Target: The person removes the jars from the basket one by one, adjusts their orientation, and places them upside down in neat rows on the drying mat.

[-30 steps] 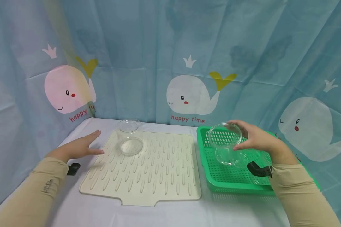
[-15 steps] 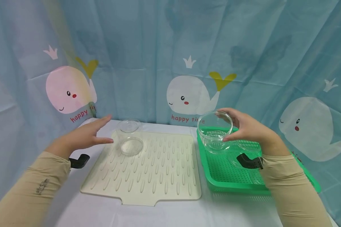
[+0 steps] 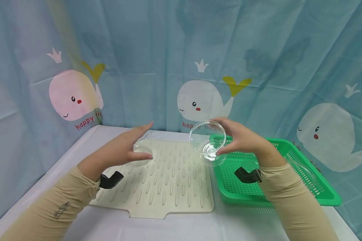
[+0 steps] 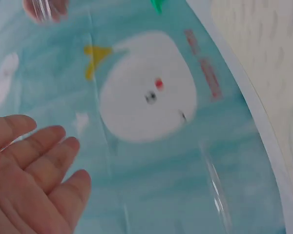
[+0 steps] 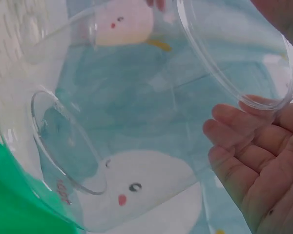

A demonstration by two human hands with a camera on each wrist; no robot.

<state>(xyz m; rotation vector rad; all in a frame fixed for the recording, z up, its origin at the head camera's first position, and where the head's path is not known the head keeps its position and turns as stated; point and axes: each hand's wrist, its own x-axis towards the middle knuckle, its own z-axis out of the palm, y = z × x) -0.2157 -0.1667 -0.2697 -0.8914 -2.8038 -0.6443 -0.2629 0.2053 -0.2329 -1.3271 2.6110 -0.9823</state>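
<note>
Still spread across the upper frame, blue curtain (image 3: 169,60); unmoved below it, green basket (image 3: 238,199) at lower right, with clear dish (image 3: 304,169) inside, and cream mat (image 3: 172,180) at lower centre-left. Swung rightward over the last second, left hand (image 3: 117,150), fingers extended with thumb apart, holding nothing, partly hiding clear cup (image 3: 144,149) on the mat; touching or not, hard to tell in the head view. Carried leftward, right hand (image 3: 241,139), thumb and fingers gripping clear bowl (image 3: 207,144) by the rim, brought from over the basket to mid-frame, tilted, before the mat's upper right corner. For the work, seemingly: lifted out, not yet set down. Readable in red on the curtain, "happy time" (image 3: 88,122), at left and, partly behind the bowl, at centre; on left sleeve (image 3: 75,201), small dark lettering, too blurred to read.
</note>
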